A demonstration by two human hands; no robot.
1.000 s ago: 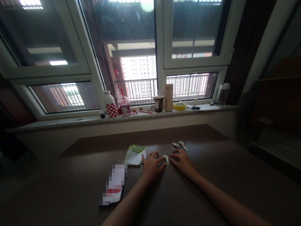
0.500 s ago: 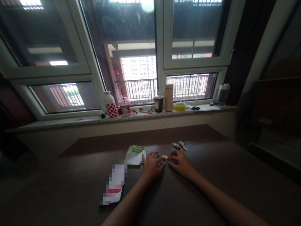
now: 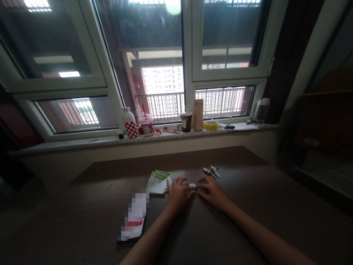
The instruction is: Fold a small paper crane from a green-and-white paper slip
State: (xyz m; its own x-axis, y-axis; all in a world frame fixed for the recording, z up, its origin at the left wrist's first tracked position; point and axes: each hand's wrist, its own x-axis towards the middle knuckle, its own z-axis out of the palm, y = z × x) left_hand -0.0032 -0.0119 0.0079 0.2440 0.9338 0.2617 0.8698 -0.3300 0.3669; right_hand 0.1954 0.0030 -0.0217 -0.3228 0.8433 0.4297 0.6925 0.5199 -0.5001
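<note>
My left hand [image 3: 177, 194] and my right hand [image 3: 213, 191] rest on the dark wooden table [image 3: 237, 228] with their fingertips meeting on a small folded piece of paper [image 3: 192, 186]. Both hands pinch it flat against the table; most of it is hidden under the fingers. A folded paper figure [image 3: 211, 171] lies just beyond my right hand. A stack of green and white paper sheets [image 3: 158, 181] lies left of my left hand.
A phone [image 3: 133, 218] lies at the left near my forearm. The windowsill [image 3: 82, 141] behind the table holds a checked bottle [image 3: 129, 122], a pink cup [image 3: 146, 124], a dark cup [image 3: 185, 121], a tall flask [image 3: 198, 114], yellow tape [image 3: 211, 125] and scissors [image 3: 229, 126].
The small paper has been pressed smaller between the fingertips, and both hands have drawn slightly closer together.
</note>
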